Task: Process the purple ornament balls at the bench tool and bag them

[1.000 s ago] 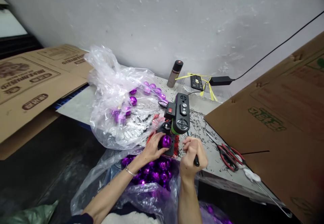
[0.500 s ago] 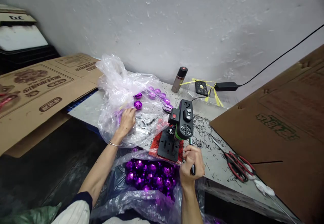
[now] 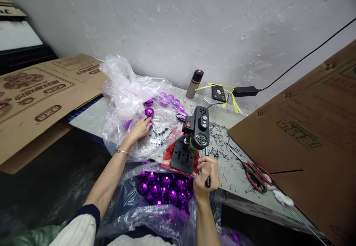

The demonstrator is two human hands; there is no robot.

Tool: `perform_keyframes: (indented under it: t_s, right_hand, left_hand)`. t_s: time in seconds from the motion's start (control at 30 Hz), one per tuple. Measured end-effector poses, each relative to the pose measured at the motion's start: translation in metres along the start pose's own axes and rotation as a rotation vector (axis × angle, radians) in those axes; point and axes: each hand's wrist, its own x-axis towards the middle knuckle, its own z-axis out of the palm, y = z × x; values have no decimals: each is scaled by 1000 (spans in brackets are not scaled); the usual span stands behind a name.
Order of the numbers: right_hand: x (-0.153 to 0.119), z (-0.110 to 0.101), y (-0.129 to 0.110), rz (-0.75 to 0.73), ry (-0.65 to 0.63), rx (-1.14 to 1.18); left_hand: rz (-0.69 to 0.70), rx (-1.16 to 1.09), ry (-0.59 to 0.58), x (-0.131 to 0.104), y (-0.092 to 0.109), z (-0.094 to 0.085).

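My left hand [image 3: 141, 128] reaches over the clear plastic bag [image 3: 118, 94], its fingertips on a purple shiny ball [image 3: 150, 124]. Just beyond them lies another purple ball [image 3: 149, 112]. My right hand [image 3: 207, 175] is wrapped round the black-ended lever [image 3: 207, 181] of a small black machine [image 3: 200, 127]. The machine's slotted base plate [image 3: 182, 157] rests on red material [image 3: 167, 156]. Many faceted purple balls [image 3: 167, 190] fill an open plastic bag below the table edge. More purple balls [image 3: 174, 102] lie in a row under the clear plastic.
A dark-capped bottle [image 3: 194, 84], a black adapter [image 3: 246, 91] and yellow ties [image 3: 236, 105] are near the wall. Red-handled scissors [image 3: 257, 177] lie at the right by a large cardboard box [image 3: 300, 138]. Flattened cardboard [image 3: 50, 90] is at the left. Black scraps litter the table.
The whole view has shifted slightly. My left hand has moved a little right onto a purple ball near the other one. My right hand remains on the lever.
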Motion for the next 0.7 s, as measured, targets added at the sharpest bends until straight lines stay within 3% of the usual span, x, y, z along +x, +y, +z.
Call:
perform_keyframes:
  t_s: [0.1,0.27,0.43,0.5,0.6,0.7]
  right_hand:
    - [1,1,-1,2,3,3]
    - [1,1,-1,-2,-6,-4]
    - [0,0,1,-22,-16,-2]
    - [2,0,1,-36,-20,-3]
    - [9,-1,-3,-49,-14,-5]
    - [20,-1,-8,-42,-5,3]
  left_hand:
    - [89,-162,-22,-1,-1,8]
    - [87,-319,48,-7,2,24]
    - [-36,-525,87,-14,23,29]
    - [-87,-796,47,-22,34,27]
    - [-143,-1210,-102,-42,50,25]
    - [-156,-1366,-206,-64,69,30]
